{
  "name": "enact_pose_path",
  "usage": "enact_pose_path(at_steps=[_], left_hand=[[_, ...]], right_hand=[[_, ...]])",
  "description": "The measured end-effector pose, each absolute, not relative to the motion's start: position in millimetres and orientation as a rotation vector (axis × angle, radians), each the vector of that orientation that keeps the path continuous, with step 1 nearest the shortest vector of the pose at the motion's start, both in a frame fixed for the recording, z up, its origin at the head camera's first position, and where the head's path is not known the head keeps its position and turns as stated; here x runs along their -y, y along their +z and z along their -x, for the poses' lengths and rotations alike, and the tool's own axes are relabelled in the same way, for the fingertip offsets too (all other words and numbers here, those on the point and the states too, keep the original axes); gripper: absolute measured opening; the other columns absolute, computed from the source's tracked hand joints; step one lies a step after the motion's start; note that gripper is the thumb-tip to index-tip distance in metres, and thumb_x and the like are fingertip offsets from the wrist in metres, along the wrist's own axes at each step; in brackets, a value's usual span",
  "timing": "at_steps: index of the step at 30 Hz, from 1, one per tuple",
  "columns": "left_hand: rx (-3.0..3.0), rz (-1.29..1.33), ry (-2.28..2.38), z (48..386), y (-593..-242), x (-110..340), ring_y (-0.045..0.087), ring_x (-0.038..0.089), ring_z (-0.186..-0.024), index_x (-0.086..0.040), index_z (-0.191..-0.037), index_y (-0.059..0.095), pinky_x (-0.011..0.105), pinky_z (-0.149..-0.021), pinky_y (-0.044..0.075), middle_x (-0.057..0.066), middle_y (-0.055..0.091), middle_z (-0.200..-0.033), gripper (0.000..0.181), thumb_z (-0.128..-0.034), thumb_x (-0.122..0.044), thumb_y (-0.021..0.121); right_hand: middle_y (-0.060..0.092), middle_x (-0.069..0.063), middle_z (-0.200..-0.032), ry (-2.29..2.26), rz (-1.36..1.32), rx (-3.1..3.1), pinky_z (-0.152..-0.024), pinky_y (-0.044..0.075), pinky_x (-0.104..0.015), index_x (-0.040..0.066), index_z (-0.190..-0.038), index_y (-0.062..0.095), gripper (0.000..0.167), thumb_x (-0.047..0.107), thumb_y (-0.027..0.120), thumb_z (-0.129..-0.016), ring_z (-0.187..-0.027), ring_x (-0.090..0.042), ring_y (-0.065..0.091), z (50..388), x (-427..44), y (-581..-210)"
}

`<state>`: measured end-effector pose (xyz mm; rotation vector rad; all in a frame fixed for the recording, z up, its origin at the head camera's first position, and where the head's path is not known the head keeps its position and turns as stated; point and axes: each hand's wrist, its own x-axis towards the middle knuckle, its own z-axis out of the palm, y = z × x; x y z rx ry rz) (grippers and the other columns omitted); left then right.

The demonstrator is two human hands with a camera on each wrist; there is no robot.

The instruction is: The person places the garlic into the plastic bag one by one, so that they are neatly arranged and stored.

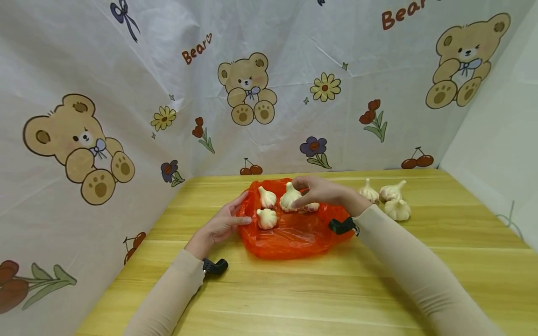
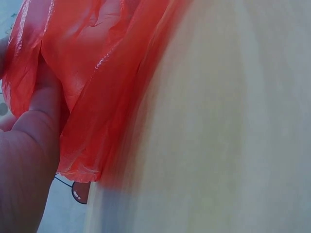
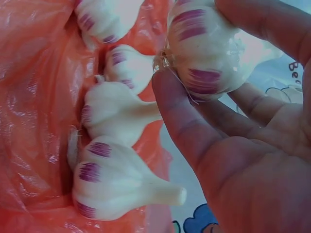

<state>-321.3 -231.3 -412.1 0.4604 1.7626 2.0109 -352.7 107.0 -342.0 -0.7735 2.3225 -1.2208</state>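
Note:
A red plastic bag point(image 1: 290, 240) lies spread on the table, its mouth wide. My left hand point(image 1: 224, 221) grips the bag's left rim, with the thumb visible against the red film point(image 2: 92, 63) in the left wrist view. Above the bag my right hand point(image 1: 323, 190) pinches a garlic bulb point(image 1: 289, 198); this bulb point(image 3: 204, 53) shows purple streaks in the right wrist view. Inside the bag sit other bulbs, one at the back left point(image 1: 267, 198), one nearer the front point(image 1: 266, 219), and more partly behind the right hand.
Three garlic bulbs point(image 1: 397, 210) stand in a group on the wooden table point(image 1: 294, 294), to the right of the bag. A white cloth point(image 1: 286, 140) printed with bears and flowers hangs behind and at the left. At right is a pale wall point(image 1: 504, 154) with a thin cord.

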Motion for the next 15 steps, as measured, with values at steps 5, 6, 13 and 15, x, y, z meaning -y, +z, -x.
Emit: enact_pose_path(at_steps=[5, 6, 13, 15], left_hand=[[-1.775, -0.452, 2.016, 322, -412, 231, 0.023, 0.035, -0.158, -0.031, -0.166, 0.019, 0.042, -0.108, 0.052, 0.005, 0.015, -0.174, 0.096, -0.0927, 0.012, 0.063], [-1.774, -0.451, 2.018, 322, -413, 230, 0.023, 0.035, -0.158, -0.031, -0.166, 0.019, 0.042, -0.108, 0.052, 0.005, 0.015, -0.174, 0.096, -0.0927, 0.012, 0.063], [-1.765, -0.448, 2.015, 323, -414, 231, 0.022, 0.034, -0.158, -0.031, -0.166, 0.018, 0.043, -0.109, 0.052, 0.003, 0.014, -0.174, 0.097, -0.0925, 0.011, 0.065], [-1.765, -0.446, 2.013, 323, -414, 232, 0.022, 0.034, -0.158, -0.031, -0.166, 0.018, 0.043, -0.109, 0.052, 0.003, 0.014, -0.174, 0.098, -0.0920, 0.010, 0.067]], right_hand=[[0.055, -0.013, -0.140, -1.209, 0.768, -2.320, -0.104, 0.055, -0.049, 0.008, -0.138, 0.053, 0.062, 0.025, 0.083, -0.086, -0.120, -0.031, 0.058, 355, -103, -350], [0.056, -0.012, -0.137, -1.205, 0.772, -2.323, -0.101, 0.056, -0.047, 0.009, -0.137, 0.054, 0.061, 0.025, 0.083, -0.086, -0.116, -0.029, 0.059, 355, -102, -351], [0.056, -0.012, -0.138, -1.242, 0.737, -2.282, -0.096, 0.059, -0.044, 0.010, -0.137, 0.056, 0.061, 0.024, 0.084, -0.085, -0.111, -0.026, 0.061, 352, -97, -359], [0.056, -0.011, -0.138, -1.251, 0.726, -2.279, -0.097, 0.059, -0.043, 0.010, -0.136, 0.057, 0.061, 0.023, 0.085, -0.084, -0.113, -0.027, 0.060, 351, -95, -360]])
